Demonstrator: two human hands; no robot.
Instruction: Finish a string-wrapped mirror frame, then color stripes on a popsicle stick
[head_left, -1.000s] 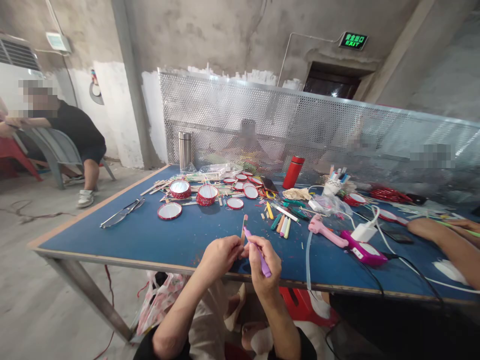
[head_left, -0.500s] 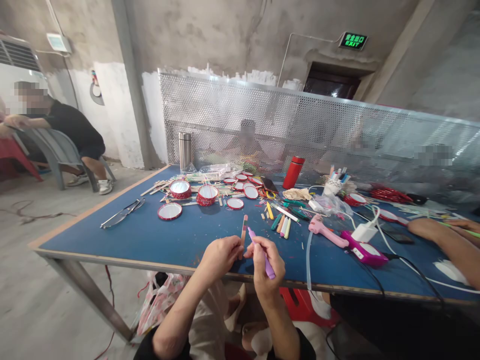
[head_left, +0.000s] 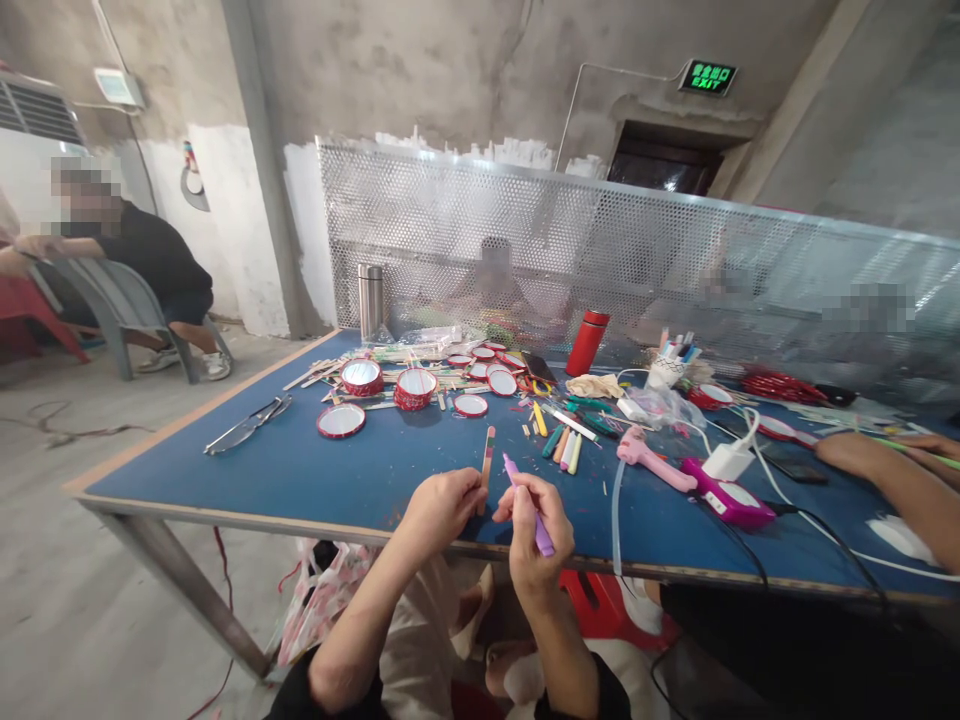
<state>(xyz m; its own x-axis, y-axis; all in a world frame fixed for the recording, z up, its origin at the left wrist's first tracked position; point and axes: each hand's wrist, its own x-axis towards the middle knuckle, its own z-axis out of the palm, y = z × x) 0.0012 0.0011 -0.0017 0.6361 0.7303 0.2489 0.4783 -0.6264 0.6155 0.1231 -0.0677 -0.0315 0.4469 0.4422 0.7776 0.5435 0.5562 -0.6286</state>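
Observation:
My left hand (head_left: 442, 507) pinches a thin wooden craft stick (head_left: 488, 462) upright above the blue table's front edge, its surface streaked with colour. My right hand (head_left: 538, 532) grips a purple marker (head_left: 529, 506), whose tip is close to the stick but not clearly touching it. Both hands are over the table's edge. Red-rimmed round discs (head_left: 341, 421) and loose sticks lie farther ahead on the blue table (head_left: 300, 480).
A pink glue gun (head_left: 652, 462) and a magenta device (head_left: 727, 505) with cables lie to the right. A co-worker's hand (head_left: 851, 453) rests at the right edge. Coloured markers, a red flask (head_left: 586, 343), a steel flask (head_left: 370, 302) and a perforated metal screen (head_left: 525, 230) stand ahead.
The purple marker has tilted and shifted slightly right, away from the stick, with my right hand. The stick stays upright in my left hand. The seated person at the left has shifted slightly.

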